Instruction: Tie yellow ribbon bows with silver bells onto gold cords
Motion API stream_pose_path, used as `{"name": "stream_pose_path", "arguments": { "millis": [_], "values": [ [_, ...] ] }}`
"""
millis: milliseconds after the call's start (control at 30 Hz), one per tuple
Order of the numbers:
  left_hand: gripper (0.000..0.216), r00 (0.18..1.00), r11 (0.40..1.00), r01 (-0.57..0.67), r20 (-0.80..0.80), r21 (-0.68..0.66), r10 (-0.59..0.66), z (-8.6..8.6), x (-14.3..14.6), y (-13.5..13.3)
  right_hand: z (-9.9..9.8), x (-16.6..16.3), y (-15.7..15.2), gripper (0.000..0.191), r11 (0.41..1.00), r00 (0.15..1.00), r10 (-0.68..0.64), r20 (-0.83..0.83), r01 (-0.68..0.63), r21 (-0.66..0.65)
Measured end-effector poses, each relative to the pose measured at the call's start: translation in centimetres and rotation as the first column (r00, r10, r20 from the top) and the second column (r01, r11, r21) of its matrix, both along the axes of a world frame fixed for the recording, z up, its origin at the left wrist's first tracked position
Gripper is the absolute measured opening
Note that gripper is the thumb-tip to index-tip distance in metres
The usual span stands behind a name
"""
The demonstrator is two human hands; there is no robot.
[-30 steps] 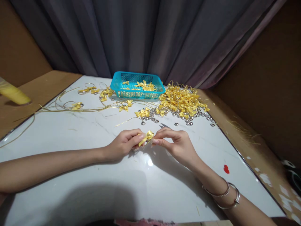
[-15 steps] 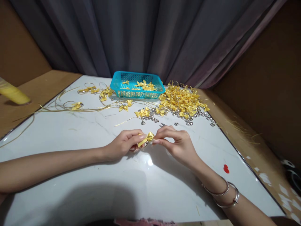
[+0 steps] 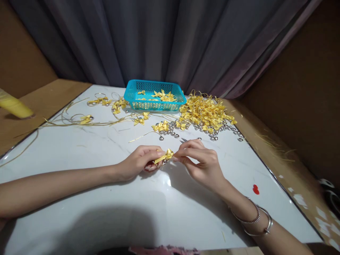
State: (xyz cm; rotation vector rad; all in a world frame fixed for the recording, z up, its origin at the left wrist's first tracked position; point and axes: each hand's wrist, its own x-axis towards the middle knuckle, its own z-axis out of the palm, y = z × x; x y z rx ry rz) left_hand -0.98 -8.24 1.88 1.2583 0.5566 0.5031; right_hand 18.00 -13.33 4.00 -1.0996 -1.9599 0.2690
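Observation:
A small yellow ribbon bow [image 3: 165, 156] is pinched between my two hands at the middle of the white table [image 3: 87, 152]. My left hand [image 3: 139, 162] grips its left end with thumb and fingers closed. My right hand [image 3: 202, 161] pinches the right side of the bow, fingers curled. Just behind my right hand lies a small pair of scissors [image 3: 183, 140], partly hidden.
A blue plastic basket [image 3: 154, 95] with a few yellow bows stands at the back. A heap of yellow bows [image 3: 205, 112] and several silver beads [image 3: 172, 130] lie to its right. Loose gold cords with bows [image 3: 87, 119] trail left. A yellow object [image 3: 14, 105] lies far left.
Both hands stayed on the bow with small finger shifts. The bow tilted slightly and the hands drew a little closer together.

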Motion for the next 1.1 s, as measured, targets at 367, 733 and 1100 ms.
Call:
{"name": "stream_pose_path", "arguments": {
  "millis": [367, 733, 1100],
  "values": [
    [0.03, 1.0, 0.998, 0.007, 0.011, -0.069, -0.006, 0.0, 0.11, -0.19, 0.02, -0.06, -0.89, 0.029, 0.98, 0.954, -0.074, 0.289, 0.016, 0.2],
    [0.026, 0.996, 0.95, 0.046, 0.081, -0.309, -0.022, 0.58, 0.39, -0.01, -0.07, -0.55, -0.55, 0.014, 0.966, 0.994, -0.056, -0.092, 0.031, -0.257],
    [0.027, 0.989, 0.906, 0.121, 0.128, -0.406, -0.075, 0.45, 0.33, 0.22, -0.09, -0.32, -0.63, 0.022, 0.995, 0.999, -0.041, -0.008, 0.04, -0.094]
  ]
}}
